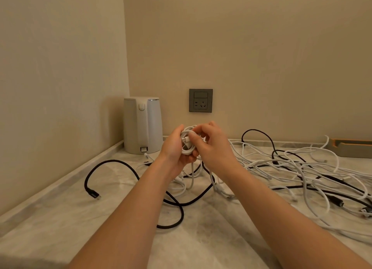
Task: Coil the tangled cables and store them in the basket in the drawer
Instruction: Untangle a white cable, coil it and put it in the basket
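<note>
Hands, left hand (176,148) and right hand (211,144), grip a round smooth white cable coil (188,143) above veined marble counter (60,218).

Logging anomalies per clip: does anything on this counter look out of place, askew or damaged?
Only the task's mess: a tangled heap of white and black cables sprawls over the pale marble counter; one black braided cable loops at the left. The left hand and right hand hold a white cable coil. No damage or spill shows.

White cable coil (188,141), marbled countertop (60,218)
</note>
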{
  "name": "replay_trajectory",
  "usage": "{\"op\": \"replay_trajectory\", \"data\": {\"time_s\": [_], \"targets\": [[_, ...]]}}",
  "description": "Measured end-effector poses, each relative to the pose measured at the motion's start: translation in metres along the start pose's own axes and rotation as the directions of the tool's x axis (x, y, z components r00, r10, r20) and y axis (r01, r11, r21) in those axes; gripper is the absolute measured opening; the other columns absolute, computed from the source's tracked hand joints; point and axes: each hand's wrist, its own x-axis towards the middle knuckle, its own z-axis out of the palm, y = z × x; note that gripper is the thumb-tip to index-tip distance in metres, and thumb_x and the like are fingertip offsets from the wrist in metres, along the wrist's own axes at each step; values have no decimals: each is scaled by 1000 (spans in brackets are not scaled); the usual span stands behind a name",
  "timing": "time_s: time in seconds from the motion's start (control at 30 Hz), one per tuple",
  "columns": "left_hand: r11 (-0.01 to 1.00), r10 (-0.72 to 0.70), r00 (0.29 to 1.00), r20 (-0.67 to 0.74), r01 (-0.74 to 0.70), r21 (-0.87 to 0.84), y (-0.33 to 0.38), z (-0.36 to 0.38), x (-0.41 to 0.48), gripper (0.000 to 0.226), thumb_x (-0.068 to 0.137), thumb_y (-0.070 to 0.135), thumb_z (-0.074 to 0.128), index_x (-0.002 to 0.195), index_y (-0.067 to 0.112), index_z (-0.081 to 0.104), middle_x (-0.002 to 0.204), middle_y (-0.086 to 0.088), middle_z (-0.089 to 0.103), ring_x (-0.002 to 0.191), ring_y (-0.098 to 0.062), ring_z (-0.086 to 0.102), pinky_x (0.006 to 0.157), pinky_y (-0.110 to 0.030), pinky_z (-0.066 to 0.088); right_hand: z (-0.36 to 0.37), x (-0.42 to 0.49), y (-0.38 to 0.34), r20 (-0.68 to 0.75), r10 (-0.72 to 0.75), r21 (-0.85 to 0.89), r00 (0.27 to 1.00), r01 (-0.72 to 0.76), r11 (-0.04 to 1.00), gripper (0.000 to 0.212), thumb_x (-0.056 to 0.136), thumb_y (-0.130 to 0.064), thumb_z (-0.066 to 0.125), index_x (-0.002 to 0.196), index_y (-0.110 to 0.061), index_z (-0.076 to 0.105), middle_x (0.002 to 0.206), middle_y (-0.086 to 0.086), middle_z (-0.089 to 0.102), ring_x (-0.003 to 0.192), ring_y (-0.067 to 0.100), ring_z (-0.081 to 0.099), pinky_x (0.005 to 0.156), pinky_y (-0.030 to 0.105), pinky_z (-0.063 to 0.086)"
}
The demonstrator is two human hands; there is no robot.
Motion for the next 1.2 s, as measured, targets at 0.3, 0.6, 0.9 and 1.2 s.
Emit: {"op": "replay_trajectory", "data": {"time_s": [0.3, 0.6, 0.9, 1.2], "targets": [[1000, 18, 999, -32, -18, -21, -5, 6, -7, 61, 102, 48, 19, 81, 15, 66, 60, -4, 54, 46, -10, 47, 42, -20, 35, -4, 0, -1, 9, -59, -148, 998, 59, 987, 12, 92, -17, 58, 80, -15, 61, 78, -7, 41, 91, 17, 40, 71, 23, 27], [980, 191, 961, -198, -197, -11, -2, 3, -20, 51, 103, 40, 26, 88, 13, 67, 79, -9, 69, 73, -18, 64, 63, -31, 50, -1, -12, -12, -49, -131, 21, 990, 132, 991, 34, 88, -17, 62, 121, -19, 54, 100, -10, 44, 86, 1, 50, 77, 20, 48], [965, 117, 985, -124, -83, 249, 2, 4, -39, 68, 100, 54, 16, 89, 13, 69, 72, -9, 70, 60, -17, 66, 50, -28, 51, -16, -26, -15, 0, -88, 38, 996, 88, 995, 30, 92, -22, 57, 122, -20, 57, 90, -7, 66, 83, 6, 62, 75, 28, 52], [832, 199, 978, 55, -199, 519, 15, 26, -86, 41, 98, 46, 36, 88, 19, 64, 73, 1, 63, 61, -8, 60, 49, -20, 49, -63, -80, -40, -39, 115, 312, 993, -98, 945, 19, 90, -17, 60, 108, -21, 63, 81, -3, 71, 76, 7, 66, 67, 18, 50]]}}
